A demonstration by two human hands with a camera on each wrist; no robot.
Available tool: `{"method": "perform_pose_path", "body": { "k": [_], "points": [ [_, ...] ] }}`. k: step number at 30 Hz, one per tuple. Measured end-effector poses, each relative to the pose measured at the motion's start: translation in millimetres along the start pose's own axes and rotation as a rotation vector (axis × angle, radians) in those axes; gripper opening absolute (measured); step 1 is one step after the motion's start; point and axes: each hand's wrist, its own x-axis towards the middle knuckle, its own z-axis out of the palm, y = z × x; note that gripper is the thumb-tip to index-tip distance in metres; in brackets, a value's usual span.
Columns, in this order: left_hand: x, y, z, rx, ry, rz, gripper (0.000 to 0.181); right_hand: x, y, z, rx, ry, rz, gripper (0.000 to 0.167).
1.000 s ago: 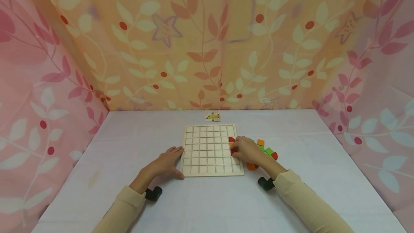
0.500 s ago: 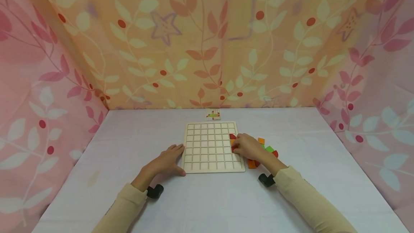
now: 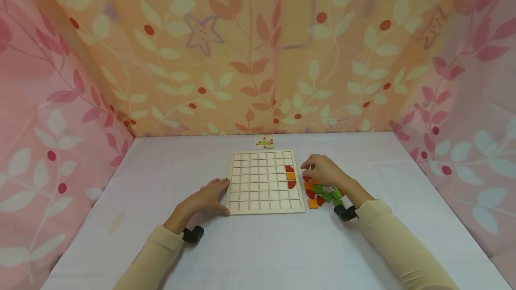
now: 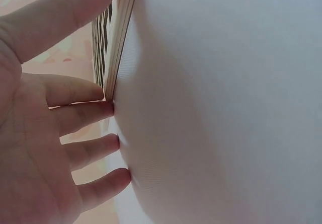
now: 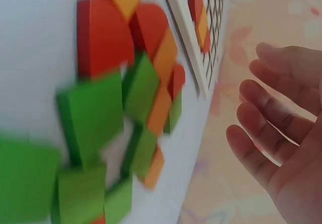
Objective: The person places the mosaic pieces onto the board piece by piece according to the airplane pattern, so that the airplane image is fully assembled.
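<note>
A pale wooden grid board [image 3: 262, 187] lies on the white table. Near its right edge, one column holds a red rounded piece [image 3: 289, 168], an orange square [image 3: 291, 176] and another red rounded piece [image 3: 291, 184]. The left hand [image 3: 205, 198] rests at the board's left edge, its fingers spread and fingertips touching down in the left wrist view [image 4: 45, 133]. Above the far part of a pile of green [image 3: 327, 196], orange [image 3: 313, 203] and red pieces hovers the right hand [image 3: 325, 170]; its fingers are loosely bent and hold nothing in the right wrist view [image 5: 292, 118].
A small card [image 3: 264, 142] with a coloured pattern on a grid lies behind the board, close to the back curtain [image 3: 250, 57]. Patterned pink cloth [image 3: 48, 115] hangs at both sides. Dark wrist-worn devices [image 3: 194, 235] sit under both wrists.
My right hand has left the board and moved right over the loose pieces, uncovering the orange square and lower red piece. The left hand stays at the board's edge.
</note>
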Motion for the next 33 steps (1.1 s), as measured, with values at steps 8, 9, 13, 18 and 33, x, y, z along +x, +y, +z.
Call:
{"method": "perform_pose_path", "body": {
  "k": [8,9,13,18,33],
  "points": [
    [1.5,-0.1,-1.1,0.007,-0.016,0.011,0.099,-8.5,21.8,-19.1,-0.040,0.025,0.084,0.024],
    [2.0,-0.4,-1.3,0.009,-0.018,0.013,0.100,-8.7,24.5,-19.8,-0.046,0.022,0.089,0.024],
    [2.6,-0.1,-3.5,0.013,-0.023,0.026,0.101,-9.2,33.5,-21.9,-0.072,0.004,0.108,0.024],
    [4.6,0.2,-3.8,0.022,-0.026,0.033,0.101,-9.5,45.4,-21.8,-0.082,-0.027,0.137,0.024],
    [3.9,1.6,-2.6,0.016,-0.028,0.015,0.099,-3.6,64.9,-10.5,-0.108,-0.056,0.172,0.026]
  ]
}}
